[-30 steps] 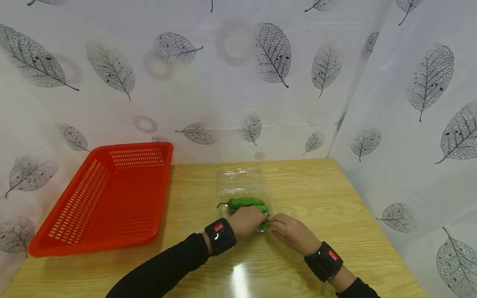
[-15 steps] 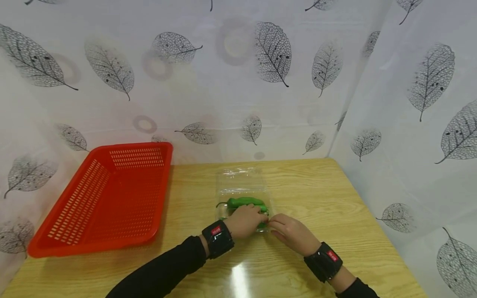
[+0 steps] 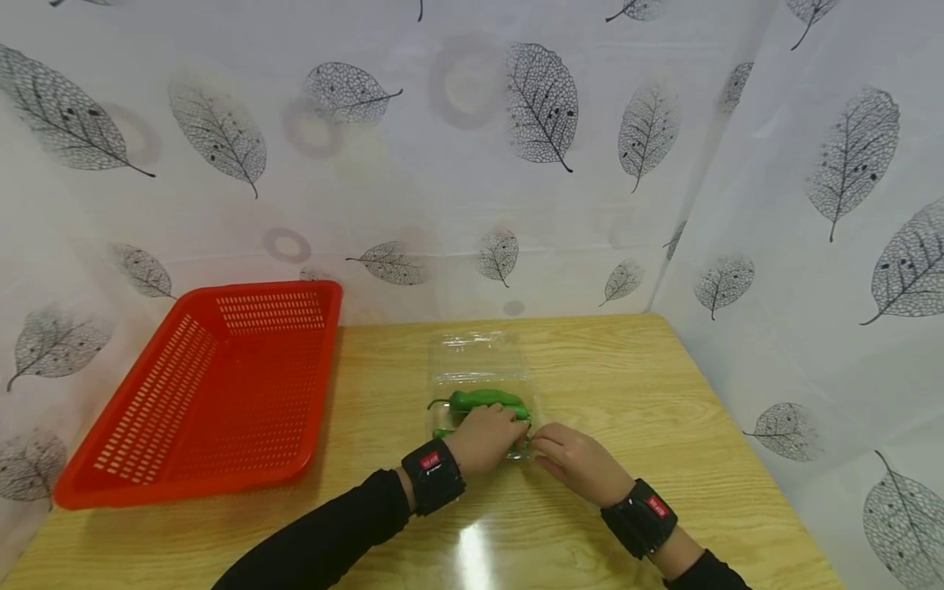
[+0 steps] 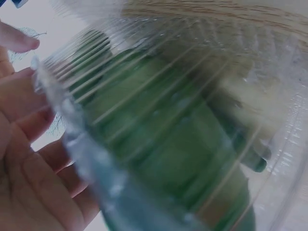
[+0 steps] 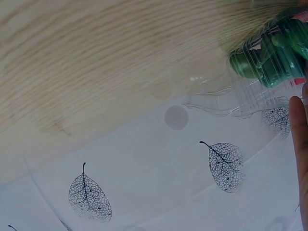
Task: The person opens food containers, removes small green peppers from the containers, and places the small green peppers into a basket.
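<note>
A clear plastic box (image 3: 442, 378) lies in mid-table with its lid folded back. Several long green chili peppers (image 3: 487, 399) fill it. My left hand (image 3: 483, 438) reaches in from above, its fingers over the peppers' right ends. Whether those fingertips pinch or press a pepper is hidden. At the box's right end, my right hand (image 3: 578, 463) holds the rim with thumb and fingertips. The left wrist view shows peppers (image 4: 159, 130) through the ribbed wall and the right hand's fingers at the corner. In the right wrist view, one finger (image 5: 299, 130) points toward the box.
A red slatted plastic basket (image 3: 251, 393) stands on the wooden table (image 3: 627, 369) to the left. White leaf-patterned sheeting (image 3: 413, 197) closes off the back and right side. Both wrists wear black bands (image 3: 640, 518).
My left hand has drawn back slightly to the left and its fingers have shifted over the peppers. Green pepper now shows beside its wrist. The right hand barely moves.
</note>
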The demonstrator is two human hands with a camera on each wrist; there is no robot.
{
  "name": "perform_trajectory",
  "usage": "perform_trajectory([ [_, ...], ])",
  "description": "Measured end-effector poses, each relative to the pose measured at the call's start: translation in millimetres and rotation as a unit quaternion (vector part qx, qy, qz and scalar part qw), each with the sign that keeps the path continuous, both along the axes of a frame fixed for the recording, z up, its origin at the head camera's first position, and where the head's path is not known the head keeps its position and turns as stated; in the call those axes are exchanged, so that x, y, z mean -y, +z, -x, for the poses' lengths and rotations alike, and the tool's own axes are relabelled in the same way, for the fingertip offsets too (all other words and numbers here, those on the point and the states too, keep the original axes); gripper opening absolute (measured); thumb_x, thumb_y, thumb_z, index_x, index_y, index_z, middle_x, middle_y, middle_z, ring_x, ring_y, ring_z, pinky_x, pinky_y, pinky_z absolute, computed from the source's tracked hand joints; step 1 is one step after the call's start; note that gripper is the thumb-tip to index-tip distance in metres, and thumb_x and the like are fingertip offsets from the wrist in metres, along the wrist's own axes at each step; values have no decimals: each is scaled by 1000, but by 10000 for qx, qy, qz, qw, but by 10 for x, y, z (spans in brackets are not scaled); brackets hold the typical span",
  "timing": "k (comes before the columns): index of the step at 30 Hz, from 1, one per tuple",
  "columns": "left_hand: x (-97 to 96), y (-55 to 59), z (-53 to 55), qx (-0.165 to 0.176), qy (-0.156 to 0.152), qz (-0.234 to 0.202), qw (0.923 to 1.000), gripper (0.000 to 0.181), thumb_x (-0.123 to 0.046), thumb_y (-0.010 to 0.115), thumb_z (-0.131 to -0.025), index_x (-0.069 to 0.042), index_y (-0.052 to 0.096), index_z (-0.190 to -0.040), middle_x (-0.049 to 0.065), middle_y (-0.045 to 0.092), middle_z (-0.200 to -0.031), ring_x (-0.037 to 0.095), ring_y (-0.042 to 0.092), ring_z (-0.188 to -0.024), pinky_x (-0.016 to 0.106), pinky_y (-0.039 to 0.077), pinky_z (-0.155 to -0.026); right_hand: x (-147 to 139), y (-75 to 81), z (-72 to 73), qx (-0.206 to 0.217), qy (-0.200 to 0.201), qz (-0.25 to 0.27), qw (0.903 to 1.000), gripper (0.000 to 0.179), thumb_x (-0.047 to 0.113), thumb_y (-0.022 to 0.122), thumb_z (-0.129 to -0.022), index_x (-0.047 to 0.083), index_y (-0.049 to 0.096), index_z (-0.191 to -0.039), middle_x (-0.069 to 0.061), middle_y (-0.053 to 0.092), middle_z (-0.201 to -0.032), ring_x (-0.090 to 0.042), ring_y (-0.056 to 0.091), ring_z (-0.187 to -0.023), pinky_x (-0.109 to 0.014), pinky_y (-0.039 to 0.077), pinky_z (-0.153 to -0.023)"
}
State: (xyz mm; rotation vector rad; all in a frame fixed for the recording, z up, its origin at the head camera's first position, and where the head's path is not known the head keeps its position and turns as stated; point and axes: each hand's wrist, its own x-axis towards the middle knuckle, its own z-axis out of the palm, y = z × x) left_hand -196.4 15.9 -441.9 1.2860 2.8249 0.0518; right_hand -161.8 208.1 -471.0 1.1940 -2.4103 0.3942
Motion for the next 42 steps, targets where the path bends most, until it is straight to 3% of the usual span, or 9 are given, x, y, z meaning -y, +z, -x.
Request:
perform_trajectory([
  [3, -9, 4, -7, -107, 6, -40, 9999, 6, -20, 63, -87, -23, 59, -89, -8, 62, -93, 10, 57, -86, 22, 46, -72, 1, 2, 1, -4, -18, -25, 10000, 30, 4, 82, -65, 9, 68, -91, 2, 64, -93, -9, 64, -87, -16, 51, -78],
  [6, -16, -2, -13, -258, 5, 5, 9997, 12, -20, 62, -89, -22, 59, -101, -7, 64, -99, 11, 60, -90, 24, 48, -75, 1, 4, 1, -13, -6, -35, 10000, 30, 4, 82, -65, 9, 68, -92, 2, 64, -93, -9, 64, -86, -16, 51, -78],
  [11, -28, -9, -12, -499, 6, 438, 9978, 29, -21, 61, -90, -21, 59, -119, -4, 64, -112, 12, 61, -99, 26, 50, -80, -2, 6, 1, -9, 3, -73, 10000, 31, 4, 81, -66, 9, 68, -93, 2, 64, -94, -10, 64, -88, -17, 52, -79],
  [22, -39, -24, -25, -1275, -211, 858, 9879, 22, -21, 63, -88, -22, 66, -110, -6, 66, -101, 9, 62, -88, 22, 50, -68, -5, 12, 0, -39, 33, -94, 9999, 30, 4, 81, -66, 8, 68, -92, 1, 65, -94, -11, 64, -87, -18, 52, -79],
  [34, -51, -54, -24, -1532, -267, 1039, 9824, 23, -23, 62, -89, -24, 66, -111, -7, 65, -104, 9, 62, -90, 22, 50, -72, 0, -1, -2, -53, -38, -141, 9999, 32, 4, 82, -65, 8, 68, -94, 1, 65, -94, -11, 64, -88, -20, 52, -78],
  [42, -35, -20, -53, -1497, -270, 866, 9846, 8, -19, 63, -88, -19, 69, -93, -5, 64, -91, 7, 59, -78, 19, 47, -61, -1, -6, -1, 15, -89, -134, 9999, 32, 4, 81, -66, 9, 68, -95, 1, 65, -94, -11, 64, -88, -20, 53, -78],
])
